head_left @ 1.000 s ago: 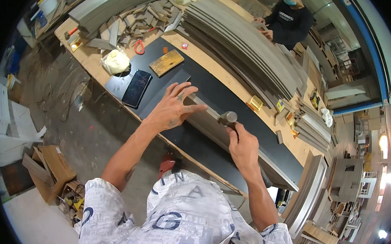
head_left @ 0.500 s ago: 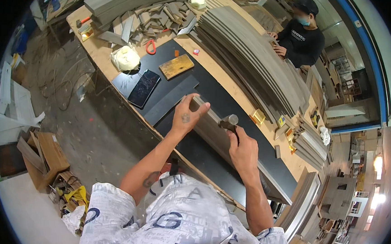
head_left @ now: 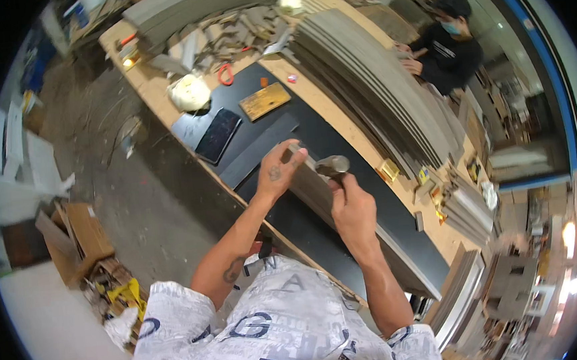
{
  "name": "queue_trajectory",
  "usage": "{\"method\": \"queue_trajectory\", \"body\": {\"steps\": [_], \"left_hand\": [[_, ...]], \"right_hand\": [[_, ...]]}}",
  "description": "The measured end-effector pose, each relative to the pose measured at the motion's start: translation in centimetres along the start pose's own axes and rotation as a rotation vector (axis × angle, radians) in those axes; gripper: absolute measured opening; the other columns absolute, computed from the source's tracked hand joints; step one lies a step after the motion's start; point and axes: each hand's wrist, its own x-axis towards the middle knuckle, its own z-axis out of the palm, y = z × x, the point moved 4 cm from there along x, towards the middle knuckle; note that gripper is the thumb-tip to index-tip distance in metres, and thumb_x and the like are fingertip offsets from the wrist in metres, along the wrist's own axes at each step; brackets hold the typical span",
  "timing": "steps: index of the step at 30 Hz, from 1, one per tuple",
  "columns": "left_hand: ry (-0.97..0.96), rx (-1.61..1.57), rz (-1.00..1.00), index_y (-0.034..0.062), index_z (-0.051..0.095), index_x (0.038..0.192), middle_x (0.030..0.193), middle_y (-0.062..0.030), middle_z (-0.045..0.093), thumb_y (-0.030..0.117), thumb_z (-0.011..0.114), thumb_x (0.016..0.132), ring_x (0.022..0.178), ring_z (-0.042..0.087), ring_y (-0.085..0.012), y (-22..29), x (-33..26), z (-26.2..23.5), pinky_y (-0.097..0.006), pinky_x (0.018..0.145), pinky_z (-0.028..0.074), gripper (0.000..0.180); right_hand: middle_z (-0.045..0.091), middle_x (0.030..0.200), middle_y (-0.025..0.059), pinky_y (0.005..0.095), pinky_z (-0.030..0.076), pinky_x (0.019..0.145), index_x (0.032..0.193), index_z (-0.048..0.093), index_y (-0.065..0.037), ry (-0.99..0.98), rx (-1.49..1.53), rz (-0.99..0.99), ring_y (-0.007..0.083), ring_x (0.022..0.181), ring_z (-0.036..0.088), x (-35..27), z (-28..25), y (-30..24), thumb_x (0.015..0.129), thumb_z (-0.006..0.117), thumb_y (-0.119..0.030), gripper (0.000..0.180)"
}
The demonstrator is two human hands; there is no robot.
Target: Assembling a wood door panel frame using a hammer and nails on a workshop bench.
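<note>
Across the black sheet [head_left: 318, 121] on the worktop [head_left: 150, 89], from where I stand, a long grey board [head_left: 313, 195] runs slantwise in front of the person, seemingly with a narrow edge turned up. The left hand [head_left: 276, 172] has its upper end, thumb and fingers drawn together on it; whether some small piece is tucked under the fingertips, I can't tell. The right hand has its fingers wrapped round the handle of a hammer [head_left: 333, 166], close up under the metal head, which sits just over the board near the left thumb.

I'd judge the board stiff and fairly light for its length, apt to tip or swing if pinched at one end only; a hold nearer its middle, thumb and fingers on opposite faces, would steady it. Its edges and corners look the likeliest parts to dent. The hammer must carry most of its weight in the head, so the short grip gives control, and a lower one more swing. Beyond the left hand lie a phone [head_left: 218, 136] and a yellowish block [head_left: 265, 101].
</note>
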Motion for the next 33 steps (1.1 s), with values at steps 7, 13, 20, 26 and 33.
{"method": "queue_trajectory", "body": {"steps": [7, 13, 20, 26, 33], "left_hand": [[0.106, 0.928, 0.637, 0.0062, 0.053, 0.136, 0.139, -0.0195, 0.048, 0.022, 0.058, 0.095, 0.133, 0.042, -0.0377, 6.4, -3.4, 3.1, -0.063, 0.112, 0.018, 0.044], [-0.575, 0.843, 0.882, 0.0198, 0.06, 0.132, 0.134, -0.0139, 0.052, 0.016, 0.07, 0.084, 0.129, 0.046, -0.0339, 9.1, -9.6, 10.6, -0.059, 0.114, 0.021, 0.05], [-0.952, 0.827, 1.032, 0.0215, 0.056, 0.136, 0.128, -0.0181, 0.054, 0.01, 0.055, 0.085, 0.125, 0.048, -0.0344, 9.4, -17.2, 20.4, -0.056, 0.112, 0.025, 0.052], [-1.034, 0.834, 1.02, 0.0235, 0.053, 0.139, 0.122, -0.0179, 0.055, 0.014, 0.059, 0.084, 0.123, 0.049, -0.0325, 9.6, -23.6, 30.0, -0.053, 0.111, 0.027, 0.056], [-0.843, 0.807, 0.809, 0.0223, 0.061, 0.131, 0.115, -0.011, 0.06, 0.027, 0.069, 0.086, 0.115, 0.055, -0.0267, 11.0, -24.4, 31.1, -0.05, 0.108, 0.031, 0.046]], "right_hand": [[0.065, 0.079, 0.0235, 0.0488, 0.049, 0.065, 0.099, 0.063, -0.003, 0.061, 0.089, 0.126, 0.0445, 0.076, 0.063, -5.8, -3.1, 6.5, 0.091, 0.062, -0.018, 0.016], [0.061, 0.074, 0.0256, 0.0483, 0.047, 0.061, 0.091, 0.064, -0.002, 0.178, 0.082, 0.533, 0.0472, 0.072, 0.059, -15.4, -14.7, 17.0, 0.092, 0.066, -0.029, 0.027], [0.069, 0.093, 0.02, 0.0446, 0.051, 0.076, 0.108, 0.069, -0.007, 0.076, -0.22, 0.481, 0.0401, 0.088, 0.064, -19.3, -24.9, 32.3, 0.087, 0.068, -0.024, 0.027], [0.069, 0.11, 0.0162, 0.0433, 0.05, 0.089, 0.119, 0.066, -0.008, -0.076, -0.081, 0.214, 0.0365, 0.102, 0.063, -16.9, -18.6, 42.9, 0.087, 0.067, -0.024, 0.035], [0.068, 0.111, 0.0159, 0.0348, 0.051, 0.086, 0.119, 0.064, -0.001, -0.139, 0.381, 0.209, 0.0271, 0.097, 0.066, -15.5, -17.6, 44.0, 0.092, 0.067, -0.026, 0.038]]}}
